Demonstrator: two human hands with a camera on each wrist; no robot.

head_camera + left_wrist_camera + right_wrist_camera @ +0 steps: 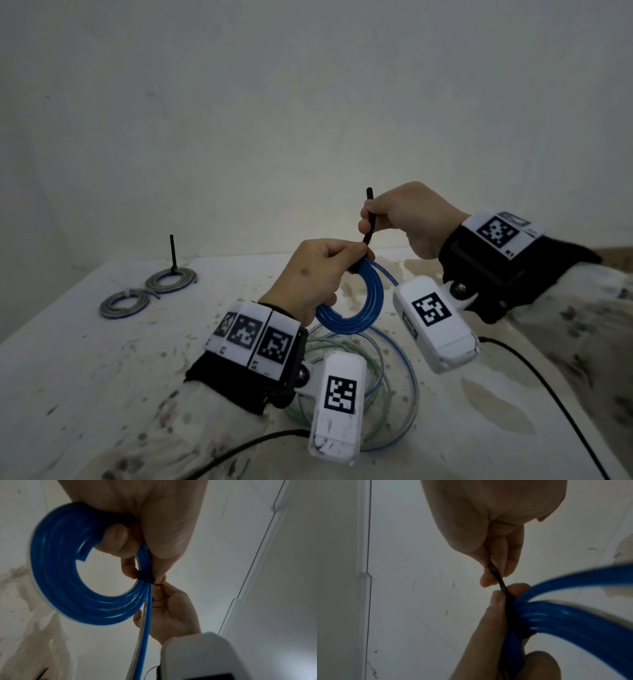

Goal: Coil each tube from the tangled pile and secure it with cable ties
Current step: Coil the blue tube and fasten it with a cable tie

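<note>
- Head view: above the table (85, 342), the left hand (315, 277) grips the blue coil (359, 305); the right hand (411, 219) pinches the black tie (369, 219).
- Left wrist view: the tie circles the bundled coil.
- Right wrist view: blurred, the tie probably isn't snug; next, pull it tight.

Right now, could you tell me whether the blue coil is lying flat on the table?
No, the left hand holds the blue coil up above the table while the right hand pulls the black cable tie.

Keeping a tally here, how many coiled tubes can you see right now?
3: two grey coils lie side by side at the table's far left, and a blue coil is held in the left hand.
</note>
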